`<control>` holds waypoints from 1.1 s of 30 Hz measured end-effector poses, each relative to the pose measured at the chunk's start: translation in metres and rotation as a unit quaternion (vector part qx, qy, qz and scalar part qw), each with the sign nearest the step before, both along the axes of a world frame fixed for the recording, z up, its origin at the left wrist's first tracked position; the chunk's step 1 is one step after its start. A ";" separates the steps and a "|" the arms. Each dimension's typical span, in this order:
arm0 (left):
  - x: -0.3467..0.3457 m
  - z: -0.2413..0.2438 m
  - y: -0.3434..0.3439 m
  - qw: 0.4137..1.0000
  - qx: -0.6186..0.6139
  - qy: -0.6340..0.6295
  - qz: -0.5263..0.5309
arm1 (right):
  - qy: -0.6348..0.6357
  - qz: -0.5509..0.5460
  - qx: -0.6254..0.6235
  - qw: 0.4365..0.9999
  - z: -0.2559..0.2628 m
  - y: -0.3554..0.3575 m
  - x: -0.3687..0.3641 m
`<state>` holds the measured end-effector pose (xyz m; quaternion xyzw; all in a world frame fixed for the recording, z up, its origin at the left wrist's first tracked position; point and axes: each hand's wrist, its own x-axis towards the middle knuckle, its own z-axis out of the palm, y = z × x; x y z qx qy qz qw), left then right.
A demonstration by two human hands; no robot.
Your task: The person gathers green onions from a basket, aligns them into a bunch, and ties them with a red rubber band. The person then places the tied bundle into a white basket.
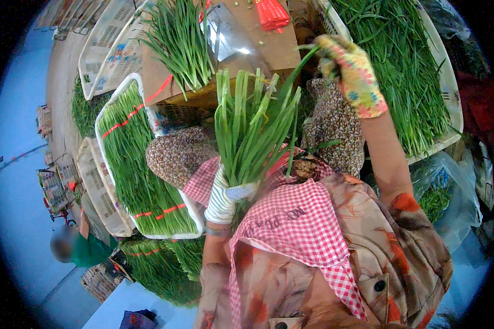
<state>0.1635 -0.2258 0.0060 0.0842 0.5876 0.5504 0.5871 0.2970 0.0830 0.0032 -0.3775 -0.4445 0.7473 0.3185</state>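
Observation:
My left hand (226,197), in a white striped glove, is closed around the lower part of a bunch of garlic chives (243,135) in front of my apron. The bunch stands upright, its pale cut ends fanned out at the top. My right hand (350,78), in a yellow floral glove, is up to the right, slightly blurred. Its fingers pinch a green chive leaf (302,61) that runs down towards the bunch. Beyond the bunch, a cardboard-topped stand (271,49) carries another pile of chives (181,45) and a broad metal blade (226,35), perhaps a cleaver.
Red ties (271,14) lie on the stand. A crate of loose chives (395,74) is at my right, above a clear plastic bag (448,205). At my left, a white crate (150,230) holds red-tied chives. A person in green (90,251) is farther left.

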 end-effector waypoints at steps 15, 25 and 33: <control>0.002 0.012 0.009 0.997 -0.039 0.070 0.001 | -0.095 0.284 0.387 0.872 0.031 -0.030 -0.001; 0.009 0.001 0.006 0.994 0.021 0.096 -0.048 | -0.112 0.397 0.334 0.847 -0.002 -0.014 -0.014; -0.010 0.008 0.000 0.996 -0.039 0.063 0.040 | 0.063 0.250 0.031 0.966 0.041 -0.015 0.030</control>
